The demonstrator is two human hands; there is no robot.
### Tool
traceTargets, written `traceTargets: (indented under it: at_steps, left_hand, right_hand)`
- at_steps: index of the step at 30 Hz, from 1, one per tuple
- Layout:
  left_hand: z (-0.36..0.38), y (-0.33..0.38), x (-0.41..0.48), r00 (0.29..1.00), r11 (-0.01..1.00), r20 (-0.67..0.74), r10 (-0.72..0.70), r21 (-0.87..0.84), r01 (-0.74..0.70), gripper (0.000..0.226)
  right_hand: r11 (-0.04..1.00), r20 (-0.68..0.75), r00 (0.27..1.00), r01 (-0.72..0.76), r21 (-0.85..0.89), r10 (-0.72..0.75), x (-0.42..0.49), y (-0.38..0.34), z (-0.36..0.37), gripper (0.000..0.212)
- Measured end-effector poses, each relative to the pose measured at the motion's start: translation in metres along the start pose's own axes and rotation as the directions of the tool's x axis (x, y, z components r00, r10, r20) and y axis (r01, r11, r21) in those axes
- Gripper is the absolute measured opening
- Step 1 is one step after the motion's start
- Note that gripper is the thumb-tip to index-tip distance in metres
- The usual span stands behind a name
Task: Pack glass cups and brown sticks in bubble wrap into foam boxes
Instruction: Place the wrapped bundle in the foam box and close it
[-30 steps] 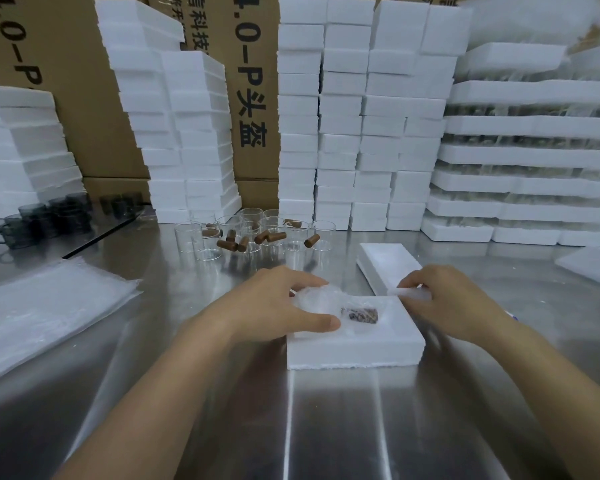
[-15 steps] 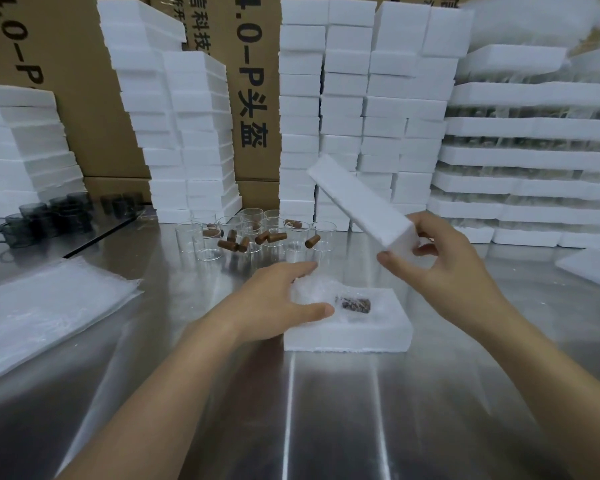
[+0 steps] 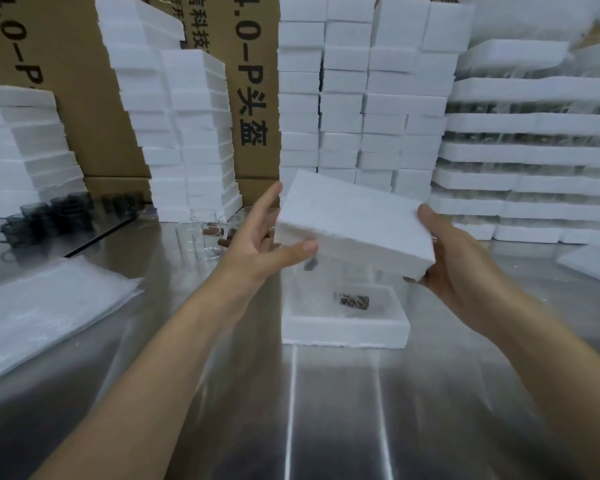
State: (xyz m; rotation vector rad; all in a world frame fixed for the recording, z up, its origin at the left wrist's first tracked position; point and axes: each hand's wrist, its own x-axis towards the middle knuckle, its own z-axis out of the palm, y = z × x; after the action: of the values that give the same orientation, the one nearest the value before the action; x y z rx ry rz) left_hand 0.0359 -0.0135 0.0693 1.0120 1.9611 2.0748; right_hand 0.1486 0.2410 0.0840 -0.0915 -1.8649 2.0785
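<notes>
A white foam lid (image 3: 354, 223) hangs in the air above the open foam box (image 3: 343, 329). My right hand (image 3: 454, 258) grips the lid's right end. My left hand (image 3: 260, 240) holds its left end, thumb under the near edge and fingers straight along the side. In the box lies a bubble-wrapped bundle with a brown stick (image 3: 352, 300) showing through. Clear glass cups (image 3: 201, 237) with brown sticks (image 3: 224, 242) stand on the steel table behind my left hand, partly hidden by it.
Bubble wrap sheets (image 3: 42, 306) lie at the left. Dark glass mugs (image 3: 39, 220) stand at the far left. Tall stacks of foam boxes (image 3: 343, 98) line the back in front of cardboard cartons (image 3: 63, 81). A foam piece (image 3: 593, 265) lies at the right edge.
My right hand lifted the lid from the table and brought it over the box. My left hand left the wrapped bundle and rose to take the lid's left end.
</notes>
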Motion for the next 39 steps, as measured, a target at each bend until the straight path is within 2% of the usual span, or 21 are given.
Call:
traceTargets:
  at_steps: [5,10,14,21,26,33,39]
  left_hand:
    - [-0.006,-0.009,0.001,0.999,0.998,0.030,-0.031,0.051,0.030,0.095]
    - [-0.017,-0.017,0.003,0.982,0.982,0.135,-0.135,0.149,0.115,0.104]
    - [-0.022,-0.023,0.002,0.968,0.969,0.162,-0.189,0.188,0.158,0.094]
    - [-0.027,-0.032,0.000,0.935,0.928,0.164,-0.316,0.256,0.269,0.101]
    - [-0.030,-0.028,-0.001,0.918,0.911,0.177,-0.355,0.287,0.297,0.095]
    - [-0.028,-0.026,-0.001,0.933,0.909,0.158,-0.325,0.325,0.261,0.103]
    - [-0.028,-0.031,0.001,0.913,0.887,0.189,-0.361,0.371,0.274,0.094]
  right_hand:
    - [0.970,-0.097,0.987,-0.144,-0.196,0.128,0.004,0.011,-0.003,0.039]
    - [0.922,-0.138,0.976,-0.205,-0.328,0.168,0.008,0.020,-0.006,0.042]
    - [0.886,-0.151,0.979,-0.192,-0.422,0.140,0.011,0.026,-0.008,0.047]
    - [0.815,-0.088,0.995,-0.086,-0.573,0.043,0.015,0.041,-0.016,0.057]
    - [0.775,-0.077,0.996,-0.087,-0.626,0.050,0.017,0.049,-0.020,0.064]
    - [0.824,-0.051,0.998,-0.009,-0.567,-0.025,0.016,0.046,-0.021,0.063]
    - [0.828,-0.052,0.999,-0.027,-0.560,-0.002,0.017,0.052,-0.020,0.049]
